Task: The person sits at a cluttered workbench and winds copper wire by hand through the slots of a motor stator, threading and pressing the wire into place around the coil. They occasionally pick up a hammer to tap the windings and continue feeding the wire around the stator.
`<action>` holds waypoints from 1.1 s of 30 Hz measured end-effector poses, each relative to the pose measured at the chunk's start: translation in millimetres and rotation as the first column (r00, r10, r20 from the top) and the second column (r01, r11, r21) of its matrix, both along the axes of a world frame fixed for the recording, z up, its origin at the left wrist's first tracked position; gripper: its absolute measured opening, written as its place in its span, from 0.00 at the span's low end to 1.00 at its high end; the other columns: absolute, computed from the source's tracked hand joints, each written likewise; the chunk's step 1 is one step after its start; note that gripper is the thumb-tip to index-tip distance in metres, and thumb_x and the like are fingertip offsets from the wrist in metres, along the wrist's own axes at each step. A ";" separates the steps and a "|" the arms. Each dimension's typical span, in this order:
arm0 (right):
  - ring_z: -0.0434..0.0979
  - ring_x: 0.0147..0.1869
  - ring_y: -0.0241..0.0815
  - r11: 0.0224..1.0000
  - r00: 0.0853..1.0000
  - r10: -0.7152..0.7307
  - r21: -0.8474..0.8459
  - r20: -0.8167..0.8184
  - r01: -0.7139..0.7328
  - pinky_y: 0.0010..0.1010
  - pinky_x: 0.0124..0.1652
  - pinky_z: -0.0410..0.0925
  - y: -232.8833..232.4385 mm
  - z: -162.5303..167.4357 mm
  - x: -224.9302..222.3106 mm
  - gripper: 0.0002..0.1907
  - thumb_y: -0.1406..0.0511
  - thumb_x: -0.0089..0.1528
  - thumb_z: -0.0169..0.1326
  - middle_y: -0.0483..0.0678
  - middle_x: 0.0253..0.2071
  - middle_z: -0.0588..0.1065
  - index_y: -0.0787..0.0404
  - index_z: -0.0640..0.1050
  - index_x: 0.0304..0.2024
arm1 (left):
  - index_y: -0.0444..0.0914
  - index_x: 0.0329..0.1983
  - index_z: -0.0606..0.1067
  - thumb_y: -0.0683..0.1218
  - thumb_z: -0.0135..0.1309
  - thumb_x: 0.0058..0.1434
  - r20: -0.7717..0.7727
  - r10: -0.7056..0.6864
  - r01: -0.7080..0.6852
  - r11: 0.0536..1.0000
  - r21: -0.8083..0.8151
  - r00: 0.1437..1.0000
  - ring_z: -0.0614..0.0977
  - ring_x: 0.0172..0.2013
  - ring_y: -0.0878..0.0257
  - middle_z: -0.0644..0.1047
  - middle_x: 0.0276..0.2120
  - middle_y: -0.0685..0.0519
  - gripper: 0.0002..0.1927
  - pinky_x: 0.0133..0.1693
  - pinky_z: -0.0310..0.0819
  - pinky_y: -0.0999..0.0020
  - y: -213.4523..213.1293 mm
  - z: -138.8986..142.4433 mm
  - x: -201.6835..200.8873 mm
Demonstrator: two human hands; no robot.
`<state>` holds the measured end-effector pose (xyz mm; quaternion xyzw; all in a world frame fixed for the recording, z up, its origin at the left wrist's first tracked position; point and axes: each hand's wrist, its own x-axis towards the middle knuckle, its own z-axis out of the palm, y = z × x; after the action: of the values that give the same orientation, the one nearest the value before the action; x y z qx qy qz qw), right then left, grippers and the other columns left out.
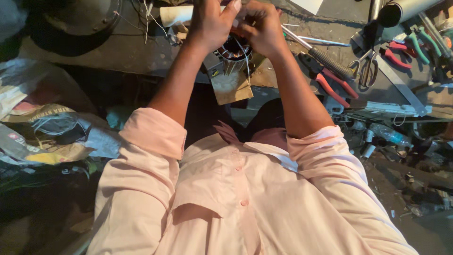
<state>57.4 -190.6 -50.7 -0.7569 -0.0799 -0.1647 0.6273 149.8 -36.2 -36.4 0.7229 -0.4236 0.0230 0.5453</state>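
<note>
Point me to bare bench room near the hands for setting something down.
Freest patch: dark bench top left of the left hand, bordered by the round black housing and loose wires. Right of the right hand it's crowded: red-handled pliers, scissors, steel ruler.

Metal, plastic, cloth, all worn.
Matt pink cloth shirt (236,198); dull metal motor (232,54); glossy red plastic on pliers (330,82); shiny steel scissors (363,66); rough, stained bench (141,52).
</note>
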 end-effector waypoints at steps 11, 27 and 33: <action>0.75 0.34 0.32 0.996 0.996 -0.084 0.002 -0.029 0.084 0.26 0.35 0.69 3.1 -4.3 1.5 0.02 0.76 0.68 0.59 0.44 0.32 0.77 0.68 0.78 0.40 | 0.30 0.76 0.51 0.45 0.70 0.40 0.231 -0.120 -0.095 0.664 0.742 0.965 0.71 0.58 0.38 0.68 0.57 0.34 0.62 0.58 0.68 0.48 46.2 -13.1 -23.3; 0.80 0.48 0.34 0.999 1.000 0.021 0.041 0.006 -0.021 0.29 0.48 0.77 17.0 -21.4 -1.3 0.00 0.76 0.73 0.53 0.46 0.42 0.78 0.70 0.75 0.46 | 0.31 0.72 0.57 0.50 0.74 0.42 0.137 -0.020 -0.065 0.808 0.586 0.990 0.70 0.59 0.38 0.67 0.58 0.38 0.58 0.57 0.68 0.47 84.8 -11.8 -47.5; 0.79 0.47 0.33 0.975 0.996 0.066 0.216 -0.068 -0.050 0.28 0.47 0.76 12.6 -25.2 -3.1 0.03 0.74 0.72 0.54 0.43 0.42 0.77 0.68 0.73 0.47 | 0.32 0.69 0.63 0.56 0.74 0.53 0.142 -0.057 -0.015 0.889 0.458 0.988 0.75 0.57 0.41 0.70 0.57 0.40 0.48 0.56 0.70 0.50 82.9 -8.9 -43.6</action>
<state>54.3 -178.0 -76.0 -0.6878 -0.0601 -0.1257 0.7124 106.2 46.8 -45.3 0.8225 -0.4653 -0.0285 0.3260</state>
